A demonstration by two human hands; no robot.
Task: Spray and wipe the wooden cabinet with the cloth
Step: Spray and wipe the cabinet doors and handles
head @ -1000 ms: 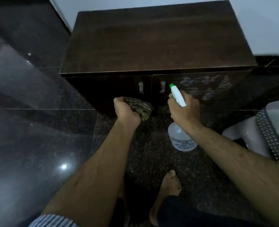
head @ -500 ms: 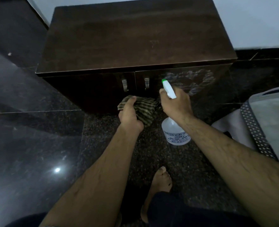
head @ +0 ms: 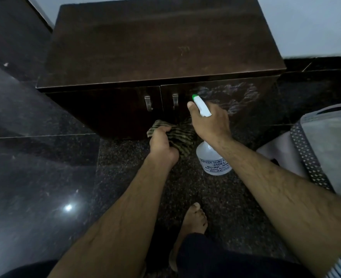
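A dark wooden cabinet (head: 157,47) with two doors and metal handles stands against the white wall. Its right door (head: 235,97) carries pale spray streaks. My left hand (head: 162,143) grips a striped green cloth (head: 180,137) low against the cabinet front, near the floor below the handles. My right hand (head: 209,123) holds a clear spray bottle (head: 213,161) with a white head and green nozzle, which points at the right door. The bottle's neck is hidden by my hand.
A grey perforated plastic basket (head: 306,155) with grey fabric in it sits at the right, close to my right forearm. Polished black granite floor (head: 35,177) surrounds the cabinet. My bare foot (head: 193,219) stands on the speckled floor below the hands.
My left hand has carried the cloth rightward and lower along the cabinet front, toward the right door. The bottle stays aimed at the right door. The view has shifted a little.
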